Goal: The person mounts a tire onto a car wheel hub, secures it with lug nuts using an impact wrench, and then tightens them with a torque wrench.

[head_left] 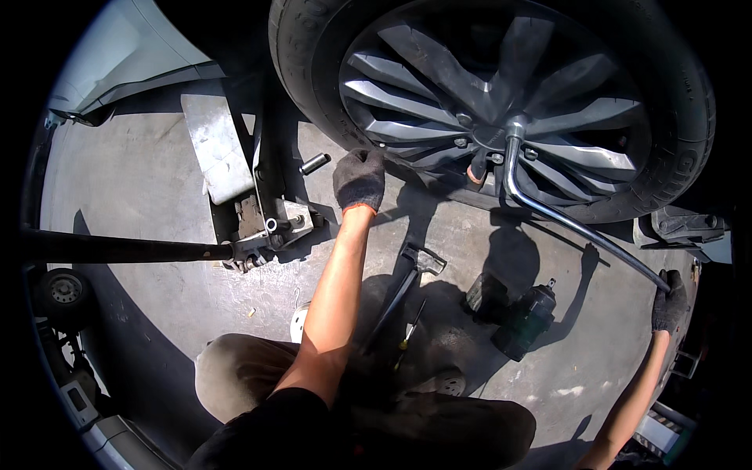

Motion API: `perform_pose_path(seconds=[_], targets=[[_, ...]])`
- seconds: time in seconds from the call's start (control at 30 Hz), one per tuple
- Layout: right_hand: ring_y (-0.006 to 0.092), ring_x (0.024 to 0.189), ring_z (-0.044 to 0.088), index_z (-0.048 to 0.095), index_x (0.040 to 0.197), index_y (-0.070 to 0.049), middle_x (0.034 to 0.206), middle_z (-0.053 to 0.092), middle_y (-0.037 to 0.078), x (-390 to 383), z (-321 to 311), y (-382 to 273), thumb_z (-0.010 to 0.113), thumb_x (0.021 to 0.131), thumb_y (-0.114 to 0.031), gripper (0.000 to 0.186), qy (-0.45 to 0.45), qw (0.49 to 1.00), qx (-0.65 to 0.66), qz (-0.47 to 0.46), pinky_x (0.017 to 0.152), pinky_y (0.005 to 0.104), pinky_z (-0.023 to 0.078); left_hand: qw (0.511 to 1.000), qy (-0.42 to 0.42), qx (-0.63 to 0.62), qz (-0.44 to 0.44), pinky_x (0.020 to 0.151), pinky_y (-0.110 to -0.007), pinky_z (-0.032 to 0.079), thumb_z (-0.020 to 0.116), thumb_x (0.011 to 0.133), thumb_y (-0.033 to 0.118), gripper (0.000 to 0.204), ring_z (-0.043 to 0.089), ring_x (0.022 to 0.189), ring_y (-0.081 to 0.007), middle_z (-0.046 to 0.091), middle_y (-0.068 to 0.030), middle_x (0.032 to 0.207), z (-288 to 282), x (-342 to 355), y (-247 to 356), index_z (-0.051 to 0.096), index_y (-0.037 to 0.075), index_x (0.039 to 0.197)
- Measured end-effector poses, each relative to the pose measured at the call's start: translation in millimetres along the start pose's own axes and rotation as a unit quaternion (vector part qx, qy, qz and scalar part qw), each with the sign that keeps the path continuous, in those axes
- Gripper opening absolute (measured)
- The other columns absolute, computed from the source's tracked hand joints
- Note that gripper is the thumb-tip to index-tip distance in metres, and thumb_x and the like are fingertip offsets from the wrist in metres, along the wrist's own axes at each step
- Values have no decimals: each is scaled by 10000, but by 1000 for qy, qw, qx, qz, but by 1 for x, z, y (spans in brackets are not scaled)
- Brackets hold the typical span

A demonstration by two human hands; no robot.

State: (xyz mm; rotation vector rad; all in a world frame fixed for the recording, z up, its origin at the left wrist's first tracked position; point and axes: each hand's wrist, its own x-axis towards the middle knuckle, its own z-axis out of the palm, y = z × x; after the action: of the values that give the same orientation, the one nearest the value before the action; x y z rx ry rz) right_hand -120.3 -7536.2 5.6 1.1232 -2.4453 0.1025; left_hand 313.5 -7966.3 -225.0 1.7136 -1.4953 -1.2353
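Note:
A car wheel with a dark tyre and grey spokes fills the far side. On one of its lug nuts sits the socket end of a long bent lug wrench, slanting toward the right. Around the wrench's far-right end is my right hand, in a dark knitted glove. My left hand, gloved alike with an orange cuff, is closed at the tyre's lower left edge; what its fingers grip is hidden. Several lug nuts show around the hub. Left of my left hand lies a loose metal socket.
A floor jack with a long black handle stands at left. Between my feet and the wheel lie a hammer, a screwdriver and a dark impact wrench. A light car body is at upper left.

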Motion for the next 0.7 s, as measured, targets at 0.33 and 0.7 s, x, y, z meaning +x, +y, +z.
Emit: perform_pose_path(seconds=[0.33,0.7], targets=[[249,1134,630,637,1217,-7,1215,657,172,1,15,19,654,924,-332,438,-40,989,-80,119,961,333,466,820,-101,552,113,850,-450,539,495,908,293,316,660,1040,-354,692,-180,1074,-54,183,-162,656,76,1072],[373,695,639,682,772,-48,753,662,184,57,-30,-11,721,791,-228,184,-245,966,-78,-42,622,412,480,892,-124,431,64,784,-397,539,660,721,287,242,676,889,-345,701,-161,901,-58,124,-135,720,110,874]])
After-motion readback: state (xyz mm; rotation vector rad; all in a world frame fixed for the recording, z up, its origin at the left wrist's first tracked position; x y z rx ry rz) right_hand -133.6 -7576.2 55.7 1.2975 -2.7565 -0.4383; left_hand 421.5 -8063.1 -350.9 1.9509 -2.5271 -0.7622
